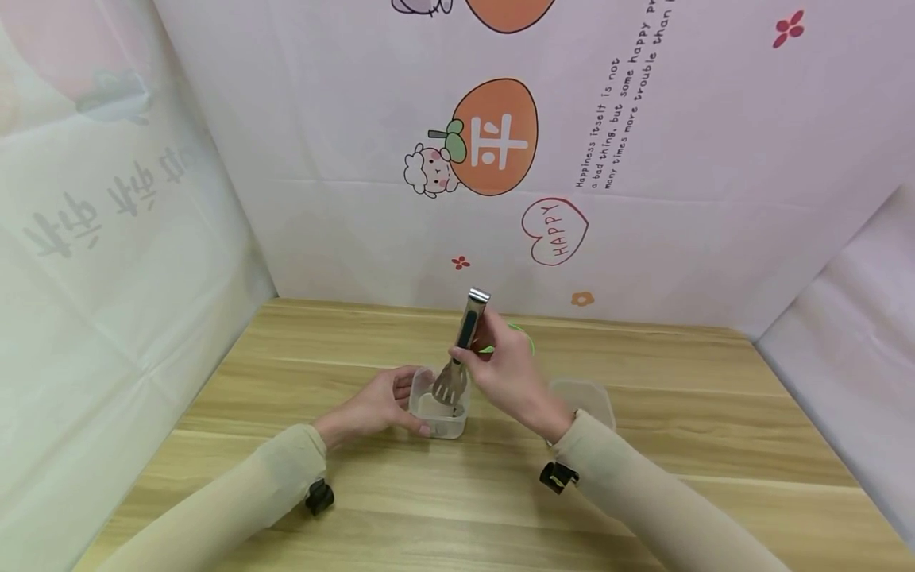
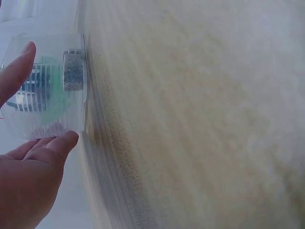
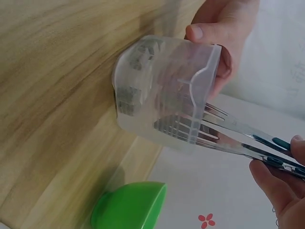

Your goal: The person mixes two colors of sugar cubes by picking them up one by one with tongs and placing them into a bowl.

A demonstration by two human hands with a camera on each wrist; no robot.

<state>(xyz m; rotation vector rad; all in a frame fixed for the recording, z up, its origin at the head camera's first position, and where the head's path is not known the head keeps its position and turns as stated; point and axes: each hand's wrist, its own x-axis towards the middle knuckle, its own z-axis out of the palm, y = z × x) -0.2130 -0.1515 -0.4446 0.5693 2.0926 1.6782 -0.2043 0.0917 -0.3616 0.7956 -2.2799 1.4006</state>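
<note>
My left hand [image 1: 375, 401] holds a clear plastic container [image 1: 446, 427] upright on the table, thumb on the near side and fingers on the far side. In my right hand [image 1: 509, 369] are metal serving tongs [image 1: 468, 326] with dark grip inserts, pinched between thumb and fingers. Their slotted heads point down inside the container, their two arms apart in the right wrist view. A grey speckled piece [image 2: 73, 71] lies at the container's bottom in the left wrist view. Whether the tongs touch it I cannot tell.
A green bowl [image 3: 128, 207] stands behind the container, mostly hidden by my right hand in the head view. To the right, a clear plastic lid [image 1: 589, 395] lies partly under my right wrist. A printed cloth wall [image 1: 357, 238] borders the wooden table [image 1: 700, 413].
</note>
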